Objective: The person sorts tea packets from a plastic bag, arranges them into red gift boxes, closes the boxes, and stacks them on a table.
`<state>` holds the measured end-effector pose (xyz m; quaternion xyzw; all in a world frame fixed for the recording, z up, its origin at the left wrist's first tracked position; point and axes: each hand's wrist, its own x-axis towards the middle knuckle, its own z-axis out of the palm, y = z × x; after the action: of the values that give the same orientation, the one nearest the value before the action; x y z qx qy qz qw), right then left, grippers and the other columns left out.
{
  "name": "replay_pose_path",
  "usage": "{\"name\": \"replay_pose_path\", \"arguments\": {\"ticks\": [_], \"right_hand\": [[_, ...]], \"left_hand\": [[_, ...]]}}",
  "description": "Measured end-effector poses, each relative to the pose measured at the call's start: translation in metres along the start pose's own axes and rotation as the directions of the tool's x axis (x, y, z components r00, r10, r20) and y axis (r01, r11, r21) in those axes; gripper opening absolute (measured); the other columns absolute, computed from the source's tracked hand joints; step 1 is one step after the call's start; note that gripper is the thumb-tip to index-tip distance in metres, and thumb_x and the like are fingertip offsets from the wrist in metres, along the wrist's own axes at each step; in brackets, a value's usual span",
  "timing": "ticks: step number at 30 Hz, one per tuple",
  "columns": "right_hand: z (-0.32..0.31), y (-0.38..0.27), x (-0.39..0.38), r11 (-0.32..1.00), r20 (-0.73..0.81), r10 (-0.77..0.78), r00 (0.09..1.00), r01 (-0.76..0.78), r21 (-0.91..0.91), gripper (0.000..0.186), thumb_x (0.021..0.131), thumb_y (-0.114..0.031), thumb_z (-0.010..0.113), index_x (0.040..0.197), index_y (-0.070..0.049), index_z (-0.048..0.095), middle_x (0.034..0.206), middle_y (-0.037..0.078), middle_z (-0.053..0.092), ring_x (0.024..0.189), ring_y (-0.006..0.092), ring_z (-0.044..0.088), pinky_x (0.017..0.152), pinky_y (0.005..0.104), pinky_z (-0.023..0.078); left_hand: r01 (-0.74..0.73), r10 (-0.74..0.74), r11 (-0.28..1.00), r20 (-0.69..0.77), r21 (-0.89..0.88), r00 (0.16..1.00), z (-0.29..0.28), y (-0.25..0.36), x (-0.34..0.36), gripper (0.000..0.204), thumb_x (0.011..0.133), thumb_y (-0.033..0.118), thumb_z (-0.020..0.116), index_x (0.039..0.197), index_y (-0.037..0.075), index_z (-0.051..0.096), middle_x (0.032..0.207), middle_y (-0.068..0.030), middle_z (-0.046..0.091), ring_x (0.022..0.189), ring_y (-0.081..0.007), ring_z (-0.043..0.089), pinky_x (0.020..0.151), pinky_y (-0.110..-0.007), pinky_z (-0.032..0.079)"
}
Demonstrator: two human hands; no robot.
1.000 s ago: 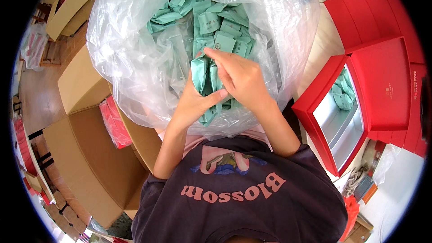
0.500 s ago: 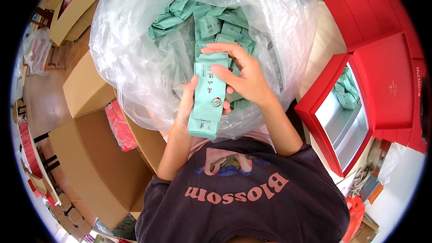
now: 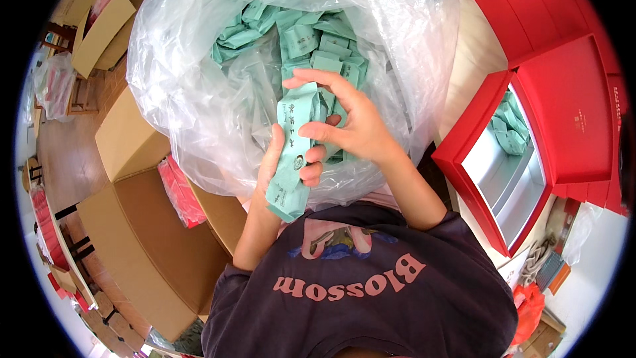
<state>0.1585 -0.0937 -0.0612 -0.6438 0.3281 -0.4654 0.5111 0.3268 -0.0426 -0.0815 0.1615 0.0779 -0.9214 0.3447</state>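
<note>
A small stack of pale green sachets (image 3: 295, 136) is gripped in my left hand (image 3: 270, 156), its fingers wrapped round from beneath and the fingertips showing on the right edge. My right hand (image 3: 351, 118) curves over the upper end of the stack, thumb on its right side and forefinger across the top; the inner fingers are partly hidden. Both hands hover above a large clear plastic bag (image 3: 172, 93) whose mouth is spread wide. Many more green sachets (image 3: 301, 40) lie loose inside it.
Right of the bag, an open red gift box (image 3: 457, 152) with a white two-part inside holds several green sachets (image 3: 510, 129) in its far compartment. Stacked red boxes (image 3: 530, 13) stand behind. At my left is an open cardboard carton (image 3: 139, 258) near a red plastic-wrapped pack (image 3: 180, 192).
The held sachets have tilted and shifted slightly down and left. My right thumb has slid off their front face to the right edge. The whole view has moved a little.
</note>
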Motion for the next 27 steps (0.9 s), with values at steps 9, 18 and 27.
{"name": "replay_pose_path", "arguments": {"ticks": [9,18,27], "right_hand": [[0.005,-0.018,-0.002,0.928,0.064,-0.185,0.981,0.196,-0.316,0.057,0.072,-0.016,0.075,0.126,-0.008,0.058,0.128,0.009,0.057,0.118,0.0261,0.051,0.1,0.038,0.04],[0.004,-0.012,-0.002,0.883,0.056,-0.297,0.953,0.297,-0.364,0.032,0.091,-0.011,0.055,0.121,-0.004,0.059,0.11,0.012,0.067,0.107,0.0256,0.062,0.101,0.0421,0.04],[0.006,-0.015,0.002,0.953,-0.088,-0.244,0.966,0.222,-0.204,0.027,0.098,-0.014,0.045,0.116,-0.001,0.06,0.103,0.01,0.07,0.103,0.0186,0.062,0.097,0.0371,0.042]], "left_hand": [[0.108,-0.069,0.982,0.237,-0.154,0.969,-0.024,0.0,0.002,0.086,0.085,0.071,0.039,0.14,0.006,0.034,0.061,0.0024,0.046,0.038,-0.0087,0.038,0.034,-0.023,0.028],[0.174,-0.072,0.968,0.468,-0.179,0.881,-0.031,-0.002,0.011,0.081,0.088,0.068,0.035,0.141,0.007,0.032,0.061,-0.0017,0.046,0.037,-0.0119,0.041,0.033,-0.025,0.032],[0.246,-0.107,0.943,0.495,-0.225,0.862,-0.026,-0.001,0.013,0.084,0.088,0.069,0.037,0.146,0.011,0.019,0.063,-0.0015,0.046,0.04,-0.0119,0.042,0.035,-0.024,0.033]]}}
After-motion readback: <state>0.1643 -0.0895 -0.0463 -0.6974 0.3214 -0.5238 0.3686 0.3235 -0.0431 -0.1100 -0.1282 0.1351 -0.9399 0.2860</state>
